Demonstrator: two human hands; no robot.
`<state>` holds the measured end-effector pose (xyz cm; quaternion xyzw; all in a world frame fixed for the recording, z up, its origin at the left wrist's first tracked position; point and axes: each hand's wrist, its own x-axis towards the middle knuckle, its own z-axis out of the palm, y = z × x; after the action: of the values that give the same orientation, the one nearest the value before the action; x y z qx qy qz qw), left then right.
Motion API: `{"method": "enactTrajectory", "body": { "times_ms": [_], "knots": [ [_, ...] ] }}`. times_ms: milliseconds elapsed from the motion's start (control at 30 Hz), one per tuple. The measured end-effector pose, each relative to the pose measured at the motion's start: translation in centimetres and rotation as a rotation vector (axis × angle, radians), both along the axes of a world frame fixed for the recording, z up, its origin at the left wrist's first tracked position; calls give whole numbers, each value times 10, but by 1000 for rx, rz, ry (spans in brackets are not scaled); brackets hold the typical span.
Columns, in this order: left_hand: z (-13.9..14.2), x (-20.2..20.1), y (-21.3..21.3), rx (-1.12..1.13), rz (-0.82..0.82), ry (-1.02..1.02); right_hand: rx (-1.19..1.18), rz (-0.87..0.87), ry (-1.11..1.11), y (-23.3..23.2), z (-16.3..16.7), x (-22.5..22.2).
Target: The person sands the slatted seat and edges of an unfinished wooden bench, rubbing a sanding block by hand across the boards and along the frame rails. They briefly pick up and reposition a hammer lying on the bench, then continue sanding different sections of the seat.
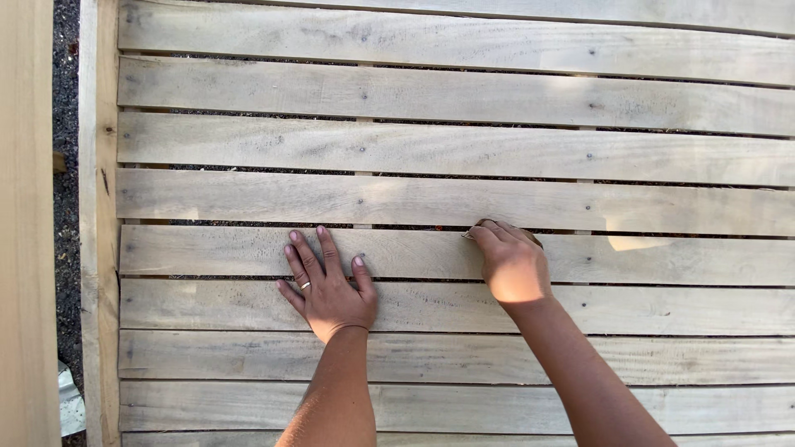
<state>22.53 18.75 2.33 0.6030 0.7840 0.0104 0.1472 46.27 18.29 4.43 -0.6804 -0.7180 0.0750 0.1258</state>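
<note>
left hand [325,290]: lay flat, fingers spread, ring on one finger, pressing on the slatted panel [447,356]; grasped nothing.
right hand [509,263]: clenched over a small piece [469,235], likely sandpaper, mostly hidden; only a sliver showed at 11 o'clock of the knuckles.
work spot: edge of the slat [662,258] at the gap [414,226], at 3 o'clock of the left hand.
risk 1: rough weathered grain could have put splinters into bare fingertips, my guess.
risk 2: the piece could have slipped through the gap onto the gravel [65,99] below.
risk 3: nail heads [361,199] sat along the slats; one could snag the piece or skin.
surroundings: frame rail [98,248] at 9 o'clock, a separate plank [26,223] beyond it, pale scrap [69,401] at 8 o'clock.
far: further slats [447,91] toward 12 o'clock, part in sun.
obstruction: nothing lay between the hands.
</note>
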Motion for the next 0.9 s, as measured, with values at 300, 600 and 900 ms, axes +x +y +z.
{"method": "enactTrajectory", "body": {
  "times_ms": [300, 600, 900],
  "knots": [
    [-1, 0, 1, 5, -8, 11, 50, 64, -38, -1, 6, 9],
    [-4, 0, 2, -29, -10, 33, 183, 131, 28, 2, -9, -43],
    [-4, 0, 1, -24, -6, 36, 239, 90, 4, 1, -10, -49]
  ]
}}
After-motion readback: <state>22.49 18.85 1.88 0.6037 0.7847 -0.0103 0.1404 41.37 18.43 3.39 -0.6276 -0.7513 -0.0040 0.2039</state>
